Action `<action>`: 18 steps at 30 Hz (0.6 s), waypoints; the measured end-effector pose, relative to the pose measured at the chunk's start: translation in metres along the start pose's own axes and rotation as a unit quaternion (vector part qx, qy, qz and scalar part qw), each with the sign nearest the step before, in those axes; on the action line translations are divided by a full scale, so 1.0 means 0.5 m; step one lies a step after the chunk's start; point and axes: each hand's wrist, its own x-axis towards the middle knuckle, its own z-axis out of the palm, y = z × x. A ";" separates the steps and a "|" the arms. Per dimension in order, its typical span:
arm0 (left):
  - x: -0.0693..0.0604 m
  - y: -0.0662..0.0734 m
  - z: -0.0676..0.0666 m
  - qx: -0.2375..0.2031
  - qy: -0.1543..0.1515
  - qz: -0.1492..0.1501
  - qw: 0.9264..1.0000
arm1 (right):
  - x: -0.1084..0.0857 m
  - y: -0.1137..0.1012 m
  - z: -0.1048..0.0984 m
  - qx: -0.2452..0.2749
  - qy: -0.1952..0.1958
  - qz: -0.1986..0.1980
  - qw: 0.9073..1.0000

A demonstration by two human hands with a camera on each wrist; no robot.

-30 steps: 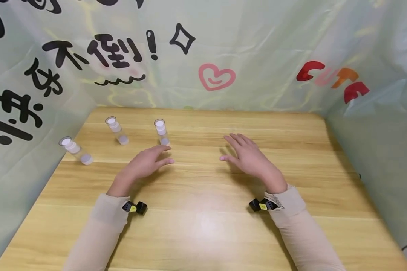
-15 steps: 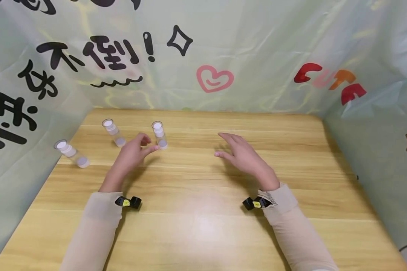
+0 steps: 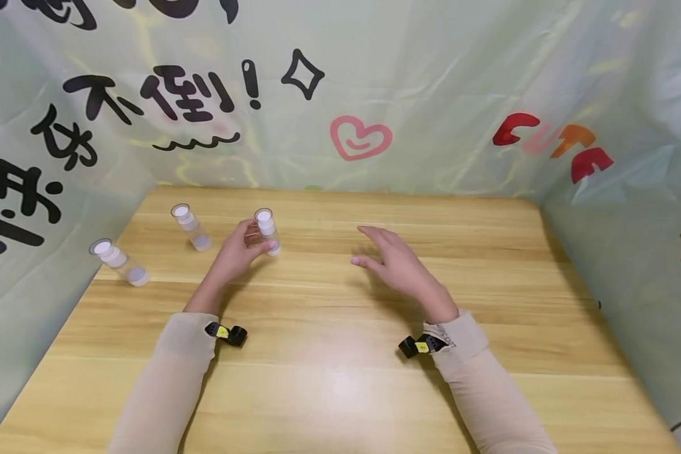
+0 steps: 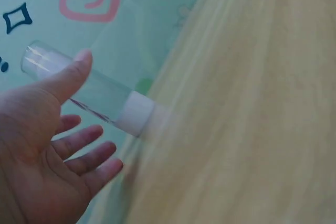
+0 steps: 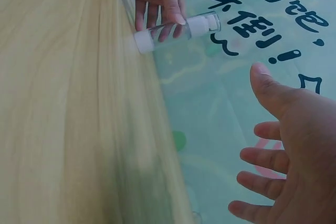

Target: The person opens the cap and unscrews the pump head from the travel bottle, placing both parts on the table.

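Three small clear bottles with white necks, see-through caps and white bases stand upright on the wooden table [image 3: 340,302]. My left hand [image 3: 239,252] is around the left side of the nearest-to-middle bottle [image 3: 268,230], thumb in front and fingers behind. In the left wrist view, the thumb overlaps this bottle [image 4: 105,95], while the fingers stay spread and uncurled; contact is hard to tell. My right hand [image 3: 400,265] hovers over the table to the right, holding nothing, with its fingers extended in the right wrist view.
Another bottle [image 3: 191,228] stands at the back left, and the third bottle [image 3: 120,263] stands near the table's left edge. A printed cloth [image 3: 431,94] hangs along the back and both sides. Each sleeve cuff carries a small black camera.
My left hand drew back leftward from in front of the middle bottle, then came around its left side. My right hand drifted slightly left. The bottles stand where they were.
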 end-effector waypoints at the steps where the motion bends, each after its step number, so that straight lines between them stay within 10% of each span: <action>1: 0.003 -0.002 0.004 -0.011 -0.002 -0.001 1.000 | 0.000 0.001 0.001 0.002 0.002 0.001 1.000; 18: -0.013 0.002 0.045 -0.009 0.005 0.050 0.999 | -0.007 -0.014 0.029 0.028 0.015 -0.009 0.999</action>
